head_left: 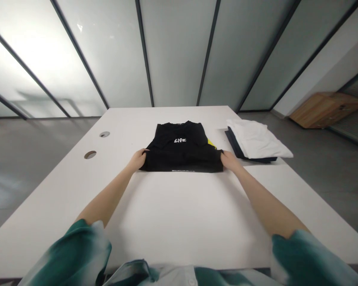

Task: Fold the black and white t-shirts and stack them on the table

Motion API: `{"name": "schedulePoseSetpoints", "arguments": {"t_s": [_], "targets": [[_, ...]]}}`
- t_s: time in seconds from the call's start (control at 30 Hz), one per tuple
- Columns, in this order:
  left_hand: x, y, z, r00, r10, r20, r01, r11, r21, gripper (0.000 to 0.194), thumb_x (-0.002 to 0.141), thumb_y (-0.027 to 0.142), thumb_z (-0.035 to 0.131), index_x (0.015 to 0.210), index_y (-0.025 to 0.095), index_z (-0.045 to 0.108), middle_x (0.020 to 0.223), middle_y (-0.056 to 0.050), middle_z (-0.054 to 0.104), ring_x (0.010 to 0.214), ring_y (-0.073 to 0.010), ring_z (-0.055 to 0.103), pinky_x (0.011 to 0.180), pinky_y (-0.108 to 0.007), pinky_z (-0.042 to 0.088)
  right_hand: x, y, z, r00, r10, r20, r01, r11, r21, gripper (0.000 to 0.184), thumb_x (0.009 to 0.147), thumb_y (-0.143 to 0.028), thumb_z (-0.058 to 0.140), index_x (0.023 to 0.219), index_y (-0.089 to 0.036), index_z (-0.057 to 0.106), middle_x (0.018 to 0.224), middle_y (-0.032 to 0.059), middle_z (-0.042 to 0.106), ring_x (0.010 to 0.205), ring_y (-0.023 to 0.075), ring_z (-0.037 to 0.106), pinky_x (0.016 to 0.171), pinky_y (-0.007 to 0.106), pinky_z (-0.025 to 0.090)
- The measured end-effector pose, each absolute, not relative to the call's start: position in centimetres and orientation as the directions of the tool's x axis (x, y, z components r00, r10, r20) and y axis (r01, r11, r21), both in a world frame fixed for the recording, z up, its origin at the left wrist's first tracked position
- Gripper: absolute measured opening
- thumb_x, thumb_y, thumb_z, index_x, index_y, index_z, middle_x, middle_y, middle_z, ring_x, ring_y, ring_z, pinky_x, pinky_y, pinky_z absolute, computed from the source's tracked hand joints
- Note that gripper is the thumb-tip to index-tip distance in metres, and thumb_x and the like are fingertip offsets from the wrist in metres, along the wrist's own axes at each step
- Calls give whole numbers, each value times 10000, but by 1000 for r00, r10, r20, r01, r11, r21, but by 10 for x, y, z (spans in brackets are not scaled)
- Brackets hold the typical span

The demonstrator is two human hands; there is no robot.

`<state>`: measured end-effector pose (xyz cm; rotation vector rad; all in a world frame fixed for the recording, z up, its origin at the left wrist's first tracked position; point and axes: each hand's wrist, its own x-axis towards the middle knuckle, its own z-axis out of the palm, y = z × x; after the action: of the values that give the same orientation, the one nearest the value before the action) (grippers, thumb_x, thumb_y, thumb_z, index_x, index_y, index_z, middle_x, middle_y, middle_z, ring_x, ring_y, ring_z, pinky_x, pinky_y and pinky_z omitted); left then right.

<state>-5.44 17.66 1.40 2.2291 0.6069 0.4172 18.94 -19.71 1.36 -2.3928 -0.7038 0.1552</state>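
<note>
Two corners pinched: left hand [139,160], right hand [230,161] on the black T-shirt [181,153], flat on the table [173,214]; grips narrow. Even, level pressure keeps the edge square.

Black folded cotton T-shirt [179,149] on the desk: one legible marking, high on the chest panel, centred. White brushy lettering [180,140] reads "LIFE"; the final letter is stylised and could pass for a Z, though the word seems clear enough. Second marking: a thin line of small white print [183,171] along the shirt's lower folded edge. Several characters show, but they are foreshortened and blurred, so the wording can't be made out with confidence.
</note>
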Motion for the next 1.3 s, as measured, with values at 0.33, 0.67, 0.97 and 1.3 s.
{"name": "schedulePoseSetpoints", "arguments": {"t_s": [0.33,0.67,0.97,1.3], "targets": [[-37,165,-1,926,294,238,229,-937,264,341,895,265,443,1122,190,686,1198,-98,673,1139,-258,601,1044,-420,452,186,-172,-13,722,623,300,684,-707,-179,344,940,-281,436,1109,-153,708,1105,152,677,1054,284,616,938,392,480],[-39,155,9,926,323,193,311,-946,89,314,936,215,397,1092,205,669,1095,-96,702,1075,-241,632,977,-359,487,175,-177,-3,689,661,299,701,-712,-39,293,920,-237,452,952,-190,739,977,119,711,940,266,634,806,358,498],[-67,133,15,927,337,165,327,-941,84,294,951,241,384,1055,219,658,1075,-84,720,1039,-243,663,905,-348,503,150,-206,-4,661,685,306,733,-677,-69,274,905,-243,462,959,-203,728,965,107,718,936,263,657,782,354,513],[-98,129,36,977,207,49,184,-938,294,224,838,325,493,875,237,696,885,-48,749,839,-240,697,795,-348,512,131,-251,-8,636,709,306,772,-574,-274,303,913,-309,432,943,-212,718,922,105,734,863,262,685,774,363,523]]}}
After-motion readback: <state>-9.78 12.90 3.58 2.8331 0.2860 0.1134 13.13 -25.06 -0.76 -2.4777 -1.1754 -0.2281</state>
